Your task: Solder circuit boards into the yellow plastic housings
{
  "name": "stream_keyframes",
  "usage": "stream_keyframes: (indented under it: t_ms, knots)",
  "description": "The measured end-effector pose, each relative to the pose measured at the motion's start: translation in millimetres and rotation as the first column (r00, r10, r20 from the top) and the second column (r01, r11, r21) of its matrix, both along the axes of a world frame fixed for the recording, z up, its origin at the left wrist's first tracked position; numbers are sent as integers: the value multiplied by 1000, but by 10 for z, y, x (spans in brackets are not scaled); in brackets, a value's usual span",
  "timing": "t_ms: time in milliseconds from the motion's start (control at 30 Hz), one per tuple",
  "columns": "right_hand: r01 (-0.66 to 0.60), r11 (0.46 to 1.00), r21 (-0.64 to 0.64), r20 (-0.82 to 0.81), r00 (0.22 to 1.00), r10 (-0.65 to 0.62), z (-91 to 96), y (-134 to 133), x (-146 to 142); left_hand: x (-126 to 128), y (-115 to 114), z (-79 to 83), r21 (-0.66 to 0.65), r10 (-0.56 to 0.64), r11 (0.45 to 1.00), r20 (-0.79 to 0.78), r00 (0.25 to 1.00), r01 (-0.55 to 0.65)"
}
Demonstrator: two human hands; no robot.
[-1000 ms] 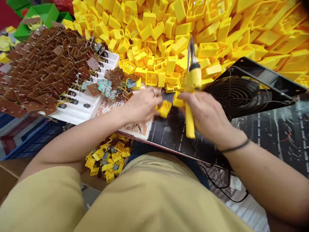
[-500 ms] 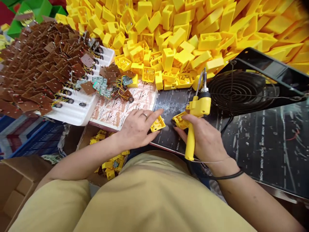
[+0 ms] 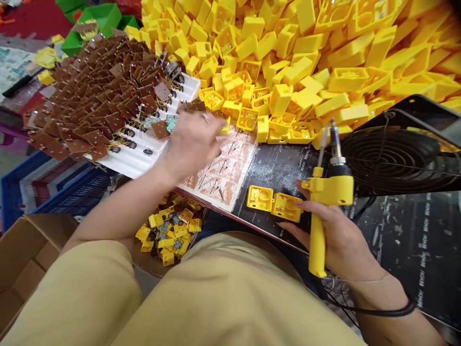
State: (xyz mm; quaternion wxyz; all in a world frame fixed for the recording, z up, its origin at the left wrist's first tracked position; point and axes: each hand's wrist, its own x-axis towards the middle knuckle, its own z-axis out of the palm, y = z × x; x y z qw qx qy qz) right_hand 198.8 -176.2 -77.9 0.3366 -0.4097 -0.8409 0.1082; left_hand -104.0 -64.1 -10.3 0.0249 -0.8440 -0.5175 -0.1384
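Note:
My right hand (image 3: 340,235) is closed around the yellow handle of a soldering gun (image 3: 317,230), its metal tip pointing up and away from me. The fingertips of that hand are beside a yellow plastic case half (image 3: 287,207), open side up on the black bench mat. Just left of it lies a second yellow case half (image 3: 260,198), nearly touching it. My left hand (image 3: 192,142), smeared by motion, is over the loose circuit boards at the edge of the white foam tray (image 3: 139,161). Its fingers are too blurred to show whether they hold anything.
Brown circuit boards (image 3: 104,91) are heaped on the foam tray. A big pile of yellow cases (image 3: 273,48) covers the back. At right stands a black fan (image 3: 382,154). Below the bench edge, a box holds yellow pieces (image 3: 173,235); a cardboard box (image 3: 32,269) is at lower left.
My left hand has left the yellow case half and moved up and left to the boards. The two case halves now lie side by side. My right hand still holds the soldering gun.

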Motion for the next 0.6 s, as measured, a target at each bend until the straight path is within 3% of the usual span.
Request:
stream_keyframes:
  t_ms: [67, 133, 200, 267, 333, 433, 500, 533, 600]
  knots:
    - [40, 999, 13, -33, 999, -39, 6, -10, -13, -206, 325, 131, -20, 146, 989, -63, 987, -148]
    - [62, 998, 24, -50, 997, -61, 15, -1, -41, -312, 593, 168, -102, 146, 983, -90, 985, -155]
    - [42, 999, 26, -41, 998, -41, 29, 28, -76, -311, 760, 129, -169, 97, 981, -5, 995, -96]
    - [-8, 1000, 25, -6, 1000, 8, 50, 73, -108, -244, 816, 81, -218, 73, 975, 187, 980, -31]
    - [-47, 998, 40, 39, 998, 46, 81, 123, -145, -157, 788, 84, -269, 83, 962, 417, 905, 35]
    - [-85, 994, 71, 83, 993, 79, 128, 196, -239, -31, 703, 209, -286, 81, 941, 709, 700, 181]
    - [-121, 990, 71, 97, 989, 114, 144, 232, -325, 42, 702, 348, -287, 101, 924, 819, 565, 251]
    - [-132, 989, 68, 103, 987, 124, 146, 242, -365, 70, 728, 425, -297, 119, 920, 832, 542, 255]
    - [-111, 991, 75, 100, 990, 103, 144, 245, -424, 96, 815, 577, -312, 135, 929, 787, 601, 199]
